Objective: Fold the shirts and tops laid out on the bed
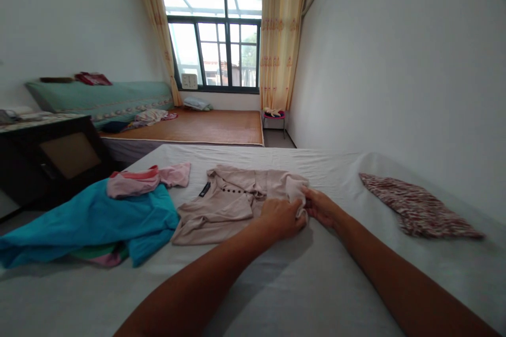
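Gripping one end of a beige shirt (pixel 227 208), the left hand (pixel 281 217) and right hand (pixel 322 208) are curled nearly closed.

Beige shirt (pixel 233 208) in matt, creased cloth
White sheet (pixel 71 300), wrinkled cloth; mottled garment (pixel 421 209), rough-textured cloth; brown mat (pixel 221 126), smooth, faintly glossy.

Rightward from the right hand (pixel 323 207), sheet (pixel 351 192) lies clear until speckled cloth (pixel 421 208) obstructs.

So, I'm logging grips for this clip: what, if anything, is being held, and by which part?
The beige garment: the left hand and right hand both grip its bunched end, opposite the black label.
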### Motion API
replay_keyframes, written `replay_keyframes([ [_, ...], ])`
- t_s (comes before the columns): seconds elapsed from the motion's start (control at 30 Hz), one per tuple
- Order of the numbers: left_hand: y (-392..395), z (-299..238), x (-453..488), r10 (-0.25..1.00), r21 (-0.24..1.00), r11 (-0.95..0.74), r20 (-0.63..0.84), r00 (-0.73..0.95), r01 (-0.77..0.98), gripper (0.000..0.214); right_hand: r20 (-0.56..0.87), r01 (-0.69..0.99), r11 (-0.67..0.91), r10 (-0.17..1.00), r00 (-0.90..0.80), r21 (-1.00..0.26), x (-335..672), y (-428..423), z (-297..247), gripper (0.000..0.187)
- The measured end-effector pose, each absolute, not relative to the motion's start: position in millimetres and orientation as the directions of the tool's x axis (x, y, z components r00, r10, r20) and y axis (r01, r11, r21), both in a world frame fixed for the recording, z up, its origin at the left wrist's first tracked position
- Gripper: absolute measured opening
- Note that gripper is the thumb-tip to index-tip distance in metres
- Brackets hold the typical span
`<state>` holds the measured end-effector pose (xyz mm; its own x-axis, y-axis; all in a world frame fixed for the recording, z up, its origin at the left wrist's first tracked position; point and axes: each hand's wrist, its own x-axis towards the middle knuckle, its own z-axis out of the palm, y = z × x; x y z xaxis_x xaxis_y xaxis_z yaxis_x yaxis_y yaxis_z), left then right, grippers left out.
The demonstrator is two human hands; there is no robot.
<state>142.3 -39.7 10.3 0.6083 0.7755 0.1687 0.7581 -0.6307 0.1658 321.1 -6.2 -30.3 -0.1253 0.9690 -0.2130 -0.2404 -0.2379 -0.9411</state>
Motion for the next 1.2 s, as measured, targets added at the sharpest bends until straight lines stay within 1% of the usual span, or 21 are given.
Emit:
replay_keyframes([
  [0.1, -40.6, 9.0, 143.4, 0.790, 0.199, -0.613, 0.192, 0.583, 0.765, 0.045, -0.207, -0.255, -0.218, 0.976, -0.071, -0.942, 318.5, 2.4, -33.5, 0.024],
  [0.27, -37.2, 12.7, 141.0, 0.765, 0.245, -0.644, 0.201, 0.612, 0.725, 0.038, -0.165, -0.278, -0.151, 0.986, 0.030, -0.949, 313.2, 25.9, -28.4, 0.011],
  [0.37, -36.3, 14.1, 140.8, 0.777, 0.314, -0.628, 0.203, 0.596, 0.712, 0.039, -0.189, -0.249, -0.162, 0.978, 0.087, -0.955, 315.7, 42.7, -22.5, 0.005],
  [0.43, -36.9, 12.5, 142.1, 0.797, 0.369, -0.599, 0.193, 0.572, 0.710, 0.036, -0.197, -0.245, -0.163, 0.973, 0.120, -0.956, 317.9, 52.2, -19.9, 0.002],
  [0.57, -38.0, 3.8, 147.0, 0.822, 0.452, -0.557, 0.186, 0.538, 0.696, 0.035, -0.173, -0.256, -0.130, 0.973, 0.150, -0.958, 317.1, 63.8, -20.3, 0.008],
  [0.73, -32.2, -8.1, 156.0, 0.839, 0.527, -0.523, 0.176, 0.515, 0.670, 0.023, -0.118, -0.263, -0.073, 0.980, 0.159, -0.962, 319.2, 69.4, -23.2, 0.012],
  [0.9, -27.8, -6.2, 172.8, 0.849, 0.554, -0.491, 0.131, 0.512, 0.673, 0.023, -0.107, -0.251, -0.055, 0.974, 0.198, -0.966, 338.7, 71.0, -22.6, 0.004],
  [1.07, -37.8, 14.8, 207.7, 0.810, 0.626, -0.537, 0.197, 0.552, 0.565, 0.022, -0.091, -0.207, -0.046, 0.973, 0.211, -0.977, 367.5, 63.7, -5.8, 0.001],
  [1.13, -43.8, 24.4, 226.5, 0.802, 0.682, -0.532, 0.216, 0.557, 0.501, 0.022, -0.082, -0.178, -0.042, 0.972, 0.222, -0.983, 385.9, 59.6, 7.9, 0.003],
  [1.2, -50.3, 31.4, 244.7, 0.791, 0.762, -0.502, 0.213, 0.573, 0.410, 0.029, -0.076, -0.142, -0.042, 0.967, 0.244, -0.989, 407.1, 54.6, 21.5, 0.005],
])
